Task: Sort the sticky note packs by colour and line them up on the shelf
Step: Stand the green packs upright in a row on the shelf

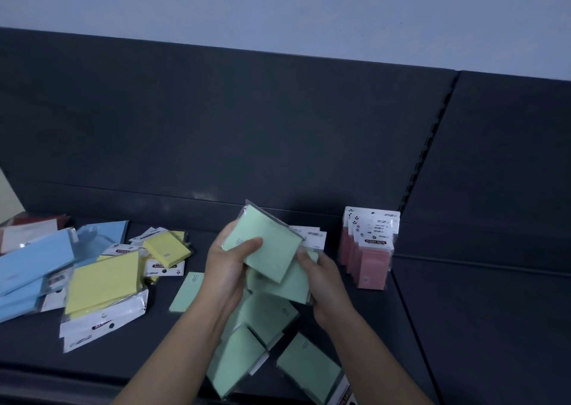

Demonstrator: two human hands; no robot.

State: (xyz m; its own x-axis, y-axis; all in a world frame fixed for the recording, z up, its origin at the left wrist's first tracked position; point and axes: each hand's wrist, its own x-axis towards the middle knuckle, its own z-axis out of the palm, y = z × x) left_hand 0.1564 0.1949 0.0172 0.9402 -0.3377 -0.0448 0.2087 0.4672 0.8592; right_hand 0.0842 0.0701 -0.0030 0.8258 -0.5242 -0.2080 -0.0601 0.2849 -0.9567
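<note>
1. Two green packs [272, 250] are held up just left of the pink row [370, 259]. The left hand [225, 268] grips the upper one, thumb across its face. The right hand [324, 278] grips the lower one by its edge.
2. Step in hand, as judged: gathering greens into one stack. Pink already stands in line on the shelf [432, 312].
3. Next move calls for squaring the stack, collecting the loose green packs [262, 318] lying left of the pink row, then standing all of them beside it.
4. Packs are flat rectangular paper pads in glossy clear sleeves with white header cards; the film probably slips.
5. Yellow packs [105, 281] and blue packs [34, 265] lie unsorted far left of the pink row.
</note>
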